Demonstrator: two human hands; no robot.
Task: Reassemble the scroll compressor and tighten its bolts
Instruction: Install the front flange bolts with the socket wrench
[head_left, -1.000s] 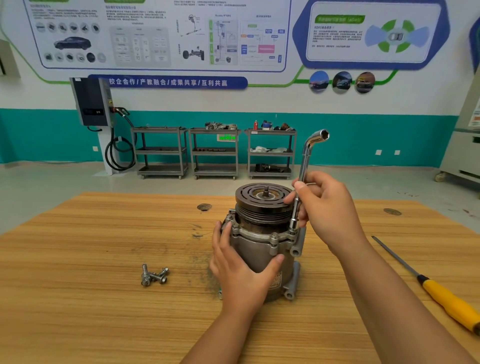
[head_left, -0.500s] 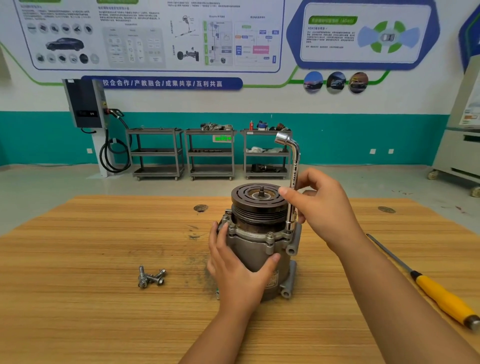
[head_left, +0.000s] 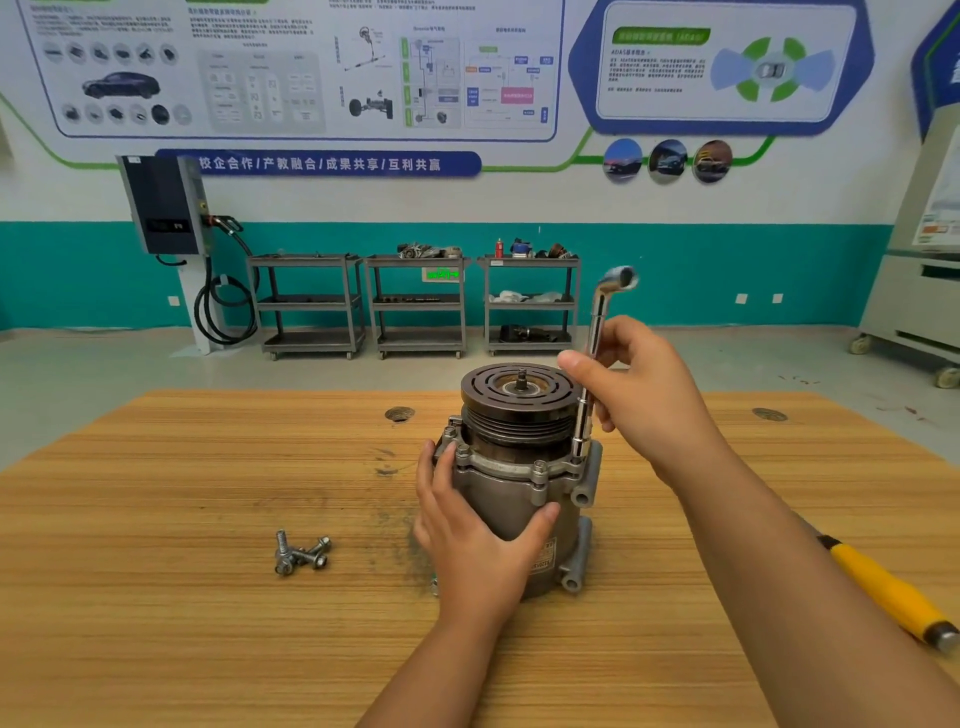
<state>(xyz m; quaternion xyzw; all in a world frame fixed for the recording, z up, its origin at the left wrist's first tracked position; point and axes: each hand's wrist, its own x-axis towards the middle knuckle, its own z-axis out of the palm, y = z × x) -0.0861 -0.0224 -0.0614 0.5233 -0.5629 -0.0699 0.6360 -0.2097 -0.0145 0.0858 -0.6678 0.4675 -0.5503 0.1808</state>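
The grey scroll compressor (head_left: 519, 452) stands upright in the middle of the wooden table (head_left: 156, 519), its dark grooved pulley on top. My left hand (head_left: 470, 535) grips its lower body from the front left, thumb on the right side. My right hand (head_left: 641, 395) pinches the shaft of a chrome L-shaped socket wrench (head_left: 597, 332) that stands upright on a flange bolt at the compressor's right rear. The wrench's bent head points right. A small pile of loose flange bolts (head_left: 301, 553) lies on the table to the left.
A yellow-handled file (head_left: 888, 592) lies at the table's right edge, partly behind my right forearm. Two round holes (head_left: 399, 414) mark the table's far side. Beyond the table are an open floor, three metal carts (head_left: 418, 304) and a wall charger.
The wrench's bent head has swung round: it pointed right, then left, and now points right again. My right fingers have shifted on the shaft. The left hand stays on the body.
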